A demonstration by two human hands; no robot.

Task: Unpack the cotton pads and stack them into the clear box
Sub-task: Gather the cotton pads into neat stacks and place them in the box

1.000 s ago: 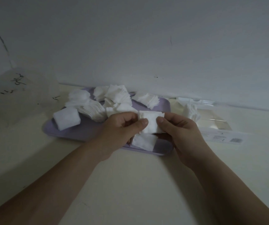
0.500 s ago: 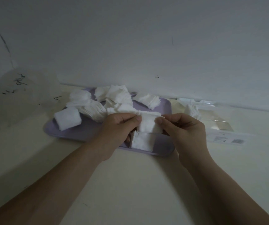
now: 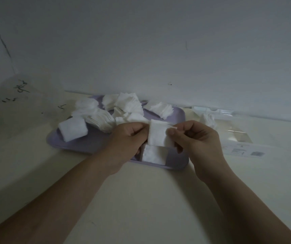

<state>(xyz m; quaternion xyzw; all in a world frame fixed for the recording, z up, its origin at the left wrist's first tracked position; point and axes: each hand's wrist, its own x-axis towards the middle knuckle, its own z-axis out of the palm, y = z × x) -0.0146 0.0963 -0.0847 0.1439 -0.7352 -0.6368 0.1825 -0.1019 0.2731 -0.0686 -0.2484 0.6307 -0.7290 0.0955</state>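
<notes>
Pinching one pad (image 3: pixel 158 135) w/ L hand (image 3: pixel 128 138) + R hand (image 3: pixel 199 143) over tray (image 3: pixel 92 145). Prob. early on: most pads (image 3: pixel 128 103) heaped on tray, few in box (image 3: pixel 236 132) beside tray.

Cream tabletop (image 3: pixel 141 199): lilac tray (image 3: pixel 95 144) centre, clear box (image 3: pixel 229 131) right, wrapper (image 3: pixel 26 101) left.
</notes>
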